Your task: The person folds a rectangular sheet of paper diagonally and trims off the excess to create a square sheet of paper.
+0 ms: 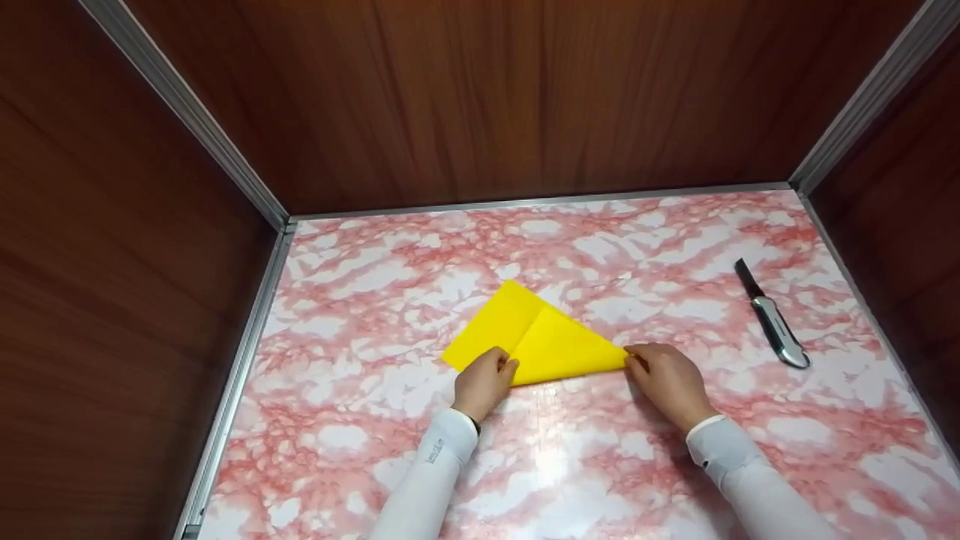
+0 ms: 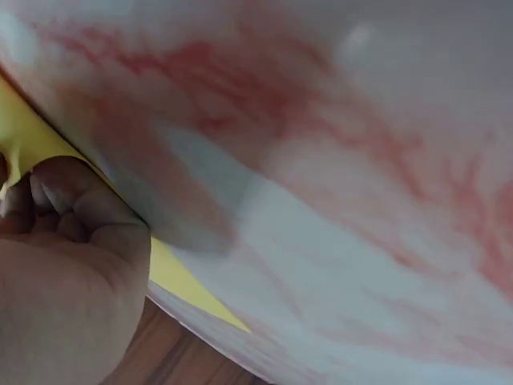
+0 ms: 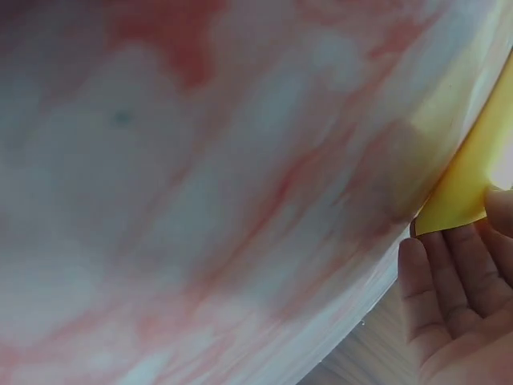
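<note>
A sheet of yellow paper [image 1: 559,345] lies at the middle of the table, its right part folded over into a triangle and its upper left part a single flat band. My left hand [image 1: 484,382] pinches the paper's near edge between thumb and curled fingers; in the left wrist view a pointed yellow corner shows beyond that hand [image 2: 72,265]. At the far right tip, my right hand [image 1: 670,381] pinches the paper's corner. In the right wrist view the thumb lies over the yellow paper [image 3: 461,196], with the fingers beneath it.
A utility knife [image 1: 780,334] with its dark blade out lies to the right on the red and white marbled table [image 1: 360,450]. Brown wood-grain panels [image 1: 487,97] with metal edging stand along the back and both sides.
</note>
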A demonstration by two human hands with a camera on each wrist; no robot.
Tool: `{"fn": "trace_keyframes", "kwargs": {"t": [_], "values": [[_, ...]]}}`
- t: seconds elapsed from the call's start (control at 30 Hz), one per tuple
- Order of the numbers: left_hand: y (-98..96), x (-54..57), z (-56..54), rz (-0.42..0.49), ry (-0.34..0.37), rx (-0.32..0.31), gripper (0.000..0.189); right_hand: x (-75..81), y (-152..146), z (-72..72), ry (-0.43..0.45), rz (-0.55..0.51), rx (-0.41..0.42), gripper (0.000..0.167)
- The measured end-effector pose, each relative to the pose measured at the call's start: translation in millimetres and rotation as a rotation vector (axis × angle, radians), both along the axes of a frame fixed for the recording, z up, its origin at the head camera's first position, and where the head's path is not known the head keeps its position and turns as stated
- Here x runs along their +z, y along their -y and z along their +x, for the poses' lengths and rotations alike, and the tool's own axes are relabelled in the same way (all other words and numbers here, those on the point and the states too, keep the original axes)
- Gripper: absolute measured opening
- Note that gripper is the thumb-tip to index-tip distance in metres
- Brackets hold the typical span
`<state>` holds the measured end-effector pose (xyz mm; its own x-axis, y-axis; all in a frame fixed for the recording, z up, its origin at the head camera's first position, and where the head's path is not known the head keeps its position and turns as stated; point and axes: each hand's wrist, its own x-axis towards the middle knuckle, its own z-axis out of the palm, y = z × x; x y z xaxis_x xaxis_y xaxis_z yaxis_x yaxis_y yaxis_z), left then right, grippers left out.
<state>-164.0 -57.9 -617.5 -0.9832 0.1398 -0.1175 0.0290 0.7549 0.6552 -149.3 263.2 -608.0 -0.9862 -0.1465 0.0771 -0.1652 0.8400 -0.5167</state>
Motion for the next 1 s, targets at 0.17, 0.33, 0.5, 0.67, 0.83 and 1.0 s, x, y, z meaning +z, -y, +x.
{"fn": "trace_keyframes", "kwargs": {"t": [0.17, 0.33, 0.5, 0.67, 0.83, 1.0], "values": [[-6.8, -10.7, 3.3, -0.139, -0.267, -0.114, 0.042, 2.5, 3, -4.7, 0.023, 0.019, -0.017, 0.025], [-2.6, -20.8, 9.8, -0.311, -0.462, -0.366, 0.055, 5.0, 3, -7.4, 0.052, 0.035, -0.026, 0.024], [2.5, -26.3, 12.4, -0.607, -0.656, -0.454, 0.066, 6.5, 2, -9.0, 0.079, 0.031, -0.035, 0.023], [-2.5, -24.4, 11.9, -0.696, -0.669, -0.482, 0.061, 7.0, 2, -9.6, 0.086, 0.034, -0.046, 0.022], [-11.6, -23.8, 12.4, -0.582, -0.507, -0.507, 0.052, 6.0, 1, -8.4, 0.086, 0.027, -0.044, 0.023], [-18.7, -23.1, 11.7, -0.572, -0.393, -0.485, 0.054, 6.0, 1, -4.4, 0.073, 0.024, -0.034, 0.023]]}}
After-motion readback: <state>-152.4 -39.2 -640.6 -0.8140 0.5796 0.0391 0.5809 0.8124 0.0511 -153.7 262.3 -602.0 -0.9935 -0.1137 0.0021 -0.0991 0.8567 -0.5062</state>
